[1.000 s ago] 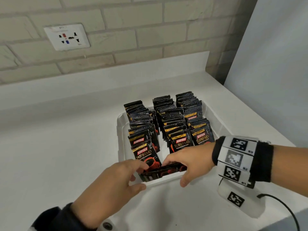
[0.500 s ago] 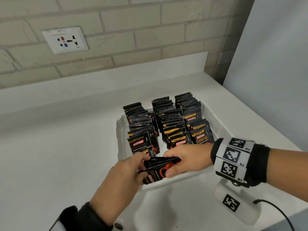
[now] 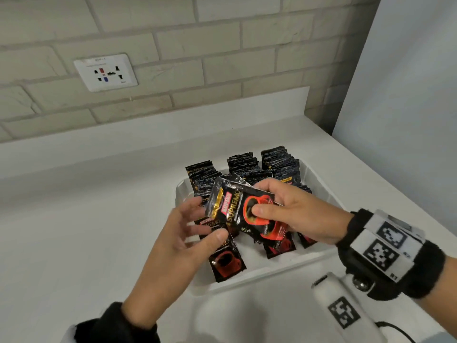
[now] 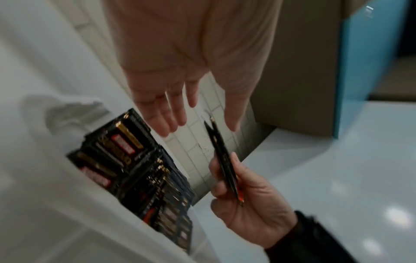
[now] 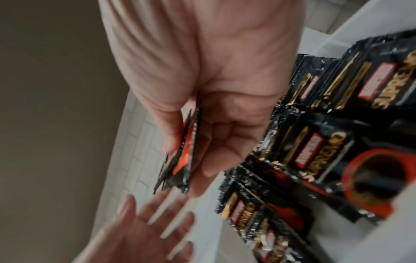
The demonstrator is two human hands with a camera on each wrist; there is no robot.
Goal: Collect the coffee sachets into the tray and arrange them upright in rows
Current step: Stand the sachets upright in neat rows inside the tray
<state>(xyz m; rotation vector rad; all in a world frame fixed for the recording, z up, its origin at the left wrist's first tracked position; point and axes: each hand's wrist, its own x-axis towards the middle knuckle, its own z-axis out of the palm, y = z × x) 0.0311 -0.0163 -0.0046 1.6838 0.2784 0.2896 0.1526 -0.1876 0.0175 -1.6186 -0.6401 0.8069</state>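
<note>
A smooth white countertop [image 3: 74, 219] runs under a pale brick wall [image 3: 222, 58], and on it sits the landmark: a white rectangular plastic tray [image 3: 319, 184] with rounded corners. Inside the tray stand three rows of glossy black foil coffee sachets [image 3: 279, 159] with serrated top edges, gold bands and red cup prints; their nearer ends are hidden behind the hands. Above the tray's near half, the right hand [image 3: 296, 214] pinches a small fanned bunch of held sachets [image 3: 237, 206], thumb on the printed front and fingers curled behind. How many it holds is hard to tell; the wrist views are blurred and show them edge-on. The left hand [image 3: 183, 233] hovers above the tray's left edge, just beside the bunch, fingers spread and relaxed, gripping nothing. A white wall socket plate [image 3: 105, 71] sits on the brick beyond the tray.
</note>
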